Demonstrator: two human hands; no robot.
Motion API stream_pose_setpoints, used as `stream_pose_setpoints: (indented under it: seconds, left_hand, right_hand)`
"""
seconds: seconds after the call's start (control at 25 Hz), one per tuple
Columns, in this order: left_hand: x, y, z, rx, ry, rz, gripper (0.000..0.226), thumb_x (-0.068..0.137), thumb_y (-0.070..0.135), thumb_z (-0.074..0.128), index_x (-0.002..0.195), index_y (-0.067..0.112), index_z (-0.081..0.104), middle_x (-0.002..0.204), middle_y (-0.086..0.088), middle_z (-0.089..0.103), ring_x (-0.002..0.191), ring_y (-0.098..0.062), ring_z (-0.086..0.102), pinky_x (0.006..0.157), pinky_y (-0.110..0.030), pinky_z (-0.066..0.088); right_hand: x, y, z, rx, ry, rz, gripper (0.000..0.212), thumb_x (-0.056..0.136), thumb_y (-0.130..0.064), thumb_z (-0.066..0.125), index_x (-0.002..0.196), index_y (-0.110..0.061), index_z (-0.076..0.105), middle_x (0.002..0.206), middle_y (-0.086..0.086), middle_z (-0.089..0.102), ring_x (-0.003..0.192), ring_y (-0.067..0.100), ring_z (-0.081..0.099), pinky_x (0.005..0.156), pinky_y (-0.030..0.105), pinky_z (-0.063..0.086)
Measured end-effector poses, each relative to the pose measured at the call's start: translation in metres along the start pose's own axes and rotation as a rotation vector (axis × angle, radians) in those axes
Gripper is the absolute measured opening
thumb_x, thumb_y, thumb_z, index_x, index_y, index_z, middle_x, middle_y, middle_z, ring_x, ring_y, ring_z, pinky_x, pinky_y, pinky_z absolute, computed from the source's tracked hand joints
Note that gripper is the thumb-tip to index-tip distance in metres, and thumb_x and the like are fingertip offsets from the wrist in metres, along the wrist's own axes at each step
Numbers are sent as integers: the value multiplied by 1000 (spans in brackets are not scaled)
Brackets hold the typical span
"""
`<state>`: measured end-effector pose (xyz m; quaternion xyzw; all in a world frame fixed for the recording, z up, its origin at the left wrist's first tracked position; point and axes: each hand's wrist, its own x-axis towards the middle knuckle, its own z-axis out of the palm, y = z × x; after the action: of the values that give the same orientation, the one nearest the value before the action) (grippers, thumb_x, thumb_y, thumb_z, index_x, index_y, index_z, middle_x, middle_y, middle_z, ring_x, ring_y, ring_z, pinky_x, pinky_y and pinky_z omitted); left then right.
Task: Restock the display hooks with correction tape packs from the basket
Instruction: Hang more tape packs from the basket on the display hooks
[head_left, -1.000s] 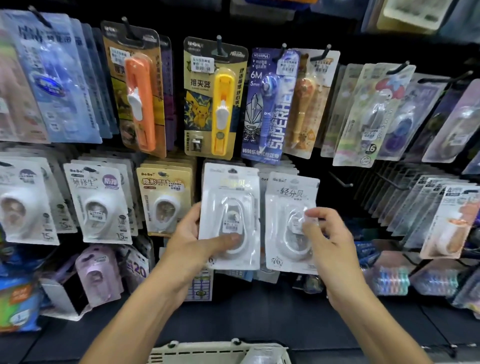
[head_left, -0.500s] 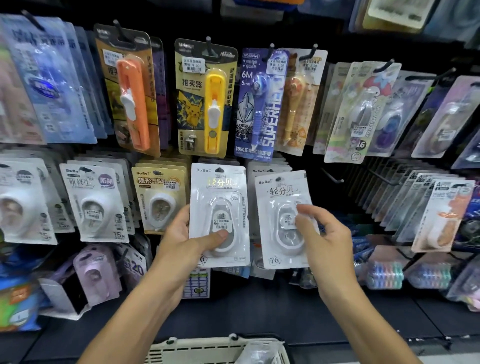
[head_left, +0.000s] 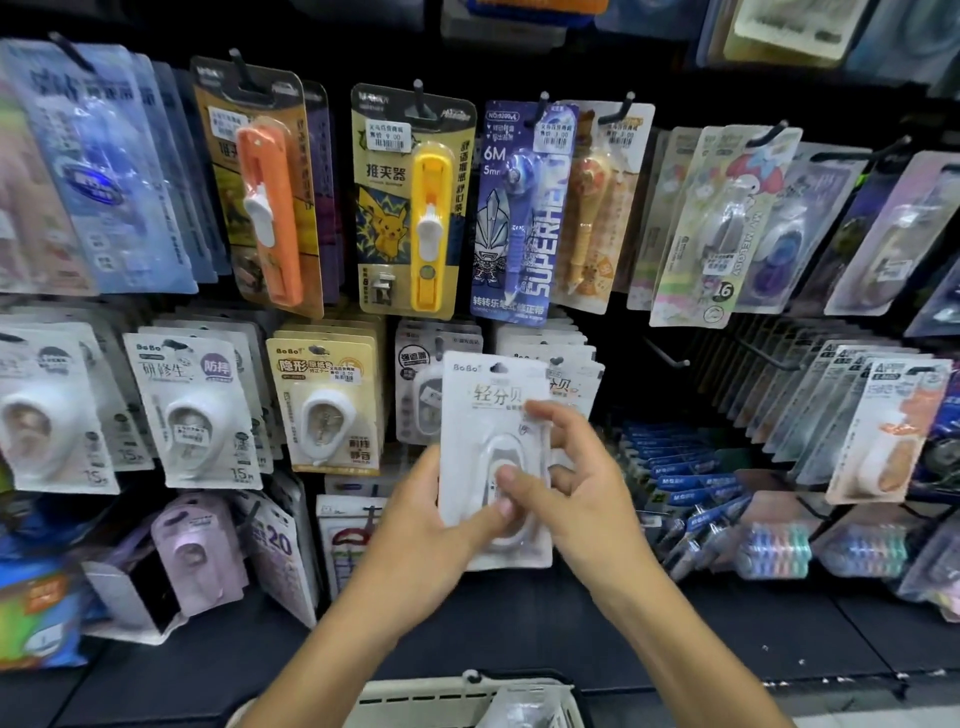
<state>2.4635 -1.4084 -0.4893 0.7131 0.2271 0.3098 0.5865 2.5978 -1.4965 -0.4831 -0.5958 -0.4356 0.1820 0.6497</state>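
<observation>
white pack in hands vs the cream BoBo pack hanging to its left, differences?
The white pack is gripped by the left hand and right hand, off any hook; the cream pack hangs on the display. The white pack's card is white, the cream pack's yellowish. Both carry BoBo branding and hold a white, rounded dispenser.

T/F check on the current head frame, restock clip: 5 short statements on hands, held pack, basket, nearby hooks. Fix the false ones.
1. Both hands are on one white correction tape pack. True: left hand and right hand both grip it.
2. The held pack already hangs on a hook. False: it is held in front of the hanging packs, its hang hole free.
3. The basket sits at the bottom edge, below the arms. True.
4. The yellow clip pusher pack hangs in the row below the held pack. False: it hangs in the row above.
5. The bare hook right of the held pack is full. False: nothing hangs on it.
</observation>
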Motion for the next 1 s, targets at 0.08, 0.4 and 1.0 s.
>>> stream_pose_setpoints:
  seconds: [0.08, 0.4, 1.0]
  left_hand:
    - [4, 1, -9, 226, 103, 32, 30, 88, 37, 75, 113, 44, 59, 110, 24, 68, 100, 6, 63, 86, -25, 53]
    - [16, -8, -50, 675, 308, -4, 60, 92, 32, 68, 145, 38, 43, 163, 11, 25, 151, -21, 23, 119, -46, 26]
    - [23, -28, -58, 796, 129, -13, 83, 92, 40, 68, 158, 46, 17, 167, 21, -12, 155, -9, -10, 125, -46, 11]
  right_hand:
    - [7, 1, -7, 14, 139, 14, 58, 86, -5, 76, 116, -52, 61, 132, -17, 62, 109, 9, 68, 88, 32, 59]
    - [22, -2, -34, 92, 279, 139, 61, 85, -1, 72, 124, -47, 61, 129, -18, 64, 105, -10, 64, 78, 11, 54]
    - [25, 37, -20, -1239, -169, -150, 77, 96, -9, 55, 159, -32, 17, 168, -11, -17, 143, 25, 19, 90, 33, 55]
